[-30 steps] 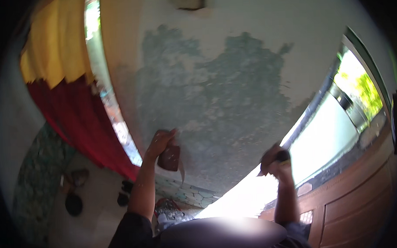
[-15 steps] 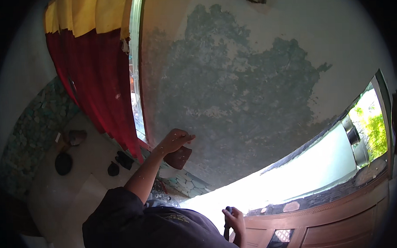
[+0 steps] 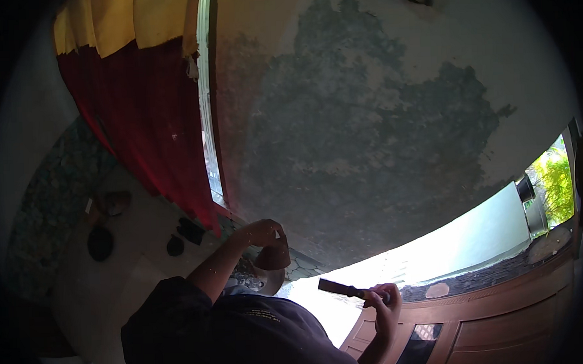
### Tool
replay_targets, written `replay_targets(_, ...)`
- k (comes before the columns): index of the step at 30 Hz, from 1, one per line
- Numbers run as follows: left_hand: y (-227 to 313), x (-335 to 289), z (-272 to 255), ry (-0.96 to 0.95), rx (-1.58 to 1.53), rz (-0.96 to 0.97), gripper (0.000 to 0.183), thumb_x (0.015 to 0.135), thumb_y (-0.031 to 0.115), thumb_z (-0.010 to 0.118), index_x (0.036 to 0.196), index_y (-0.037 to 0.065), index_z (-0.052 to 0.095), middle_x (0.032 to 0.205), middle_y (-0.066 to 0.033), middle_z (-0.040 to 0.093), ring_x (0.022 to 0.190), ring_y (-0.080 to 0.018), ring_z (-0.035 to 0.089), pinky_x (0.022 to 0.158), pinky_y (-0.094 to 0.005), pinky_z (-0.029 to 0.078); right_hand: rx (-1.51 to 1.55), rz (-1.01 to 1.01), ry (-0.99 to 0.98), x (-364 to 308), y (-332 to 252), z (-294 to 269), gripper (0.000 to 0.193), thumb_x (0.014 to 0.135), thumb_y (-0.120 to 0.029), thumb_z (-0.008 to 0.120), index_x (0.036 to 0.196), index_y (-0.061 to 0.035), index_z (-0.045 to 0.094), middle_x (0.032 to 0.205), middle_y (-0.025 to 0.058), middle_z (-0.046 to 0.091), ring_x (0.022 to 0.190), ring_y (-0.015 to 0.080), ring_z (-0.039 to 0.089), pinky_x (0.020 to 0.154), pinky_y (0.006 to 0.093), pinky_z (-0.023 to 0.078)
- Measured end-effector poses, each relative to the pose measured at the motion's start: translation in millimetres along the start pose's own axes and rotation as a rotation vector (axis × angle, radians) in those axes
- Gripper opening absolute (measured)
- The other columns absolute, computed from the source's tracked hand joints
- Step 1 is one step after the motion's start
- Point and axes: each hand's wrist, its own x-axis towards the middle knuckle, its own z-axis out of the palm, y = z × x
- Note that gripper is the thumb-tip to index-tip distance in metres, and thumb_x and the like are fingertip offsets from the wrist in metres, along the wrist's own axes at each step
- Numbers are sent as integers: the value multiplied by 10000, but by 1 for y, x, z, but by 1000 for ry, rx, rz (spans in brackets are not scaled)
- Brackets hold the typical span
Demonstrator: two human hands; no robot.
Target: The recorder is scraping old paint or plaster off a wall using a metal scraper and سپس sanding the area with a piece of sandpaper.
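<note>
Left hand (image 3: 262, 233) grips a brown wedge-shaped block (image 3: 273, 254) against the patchy grey plastered wall (image 3: 367, 147). Right hand (image 3: 382, 301) clasps a flat dark-bladed scraper (image 3: 339, 288), held clear. Risk: loosened plaster falling, blade slipping.

right forearm (image 3: 374, 352) cut off at lower edge; floor items (image 3: 101, 243) indistinct

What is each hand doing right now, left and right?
Left hand: closed on a small brown flat tool near the patchy wall.
Right hand: closed on the handle of a scraper.
</note>
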Motion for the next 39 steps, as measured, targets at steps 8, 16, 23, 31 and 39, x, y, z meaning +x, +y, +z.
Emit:
replay_targets(8,-75,23,-19,-204,198,146,382,756,375,704,915,29,681,860,-138,680,792,-264,647,738,-373,499,693,-77,-229,16,-2,69,694,751,-134,597,1369,4,311,1062,209,557,802,251,620,639,359,564)
replay_targets(16,-56,88,-58,-637,431,-157,467,743,425,713,1051,79,652,836,-108,686,762,-219,646,633,-339,507,-3,27,-402,38,-22,194,616,691,-41,464,1305,-11,432,1028,105,558,742,118,556,641,228,449)
replay_targets(23,-67,70,-73,-714,248,-460,511,815,289,688,1216,16,526,1103,-163,616,732,-232,671,626,-368,569,84,222,-493,48,-44,242,567,778,15,361,1337,-59,411,970,63,528,660,75,465,580,207,380)
replay_targets(31,-37,15,-159,-434,6,-187,273,812,214,685,984,22,595,881,-88,649,812,-162,660,642,-284,545,-278,-301,-117,61,-67,247,429,873,-12,532,1291,5,442,1193,197,550,1032,218,542,912,317,417)
replay_targets(39,-34,10,-184,95,-107,371,288,781,238,730,853,-25,636,729,-77,638,655,-119,595,619,-281,479,-796,-811,92,87,-153,261,476,822,18,560,1291,-60,527,862,131,554,693,213,585,555,302,474)
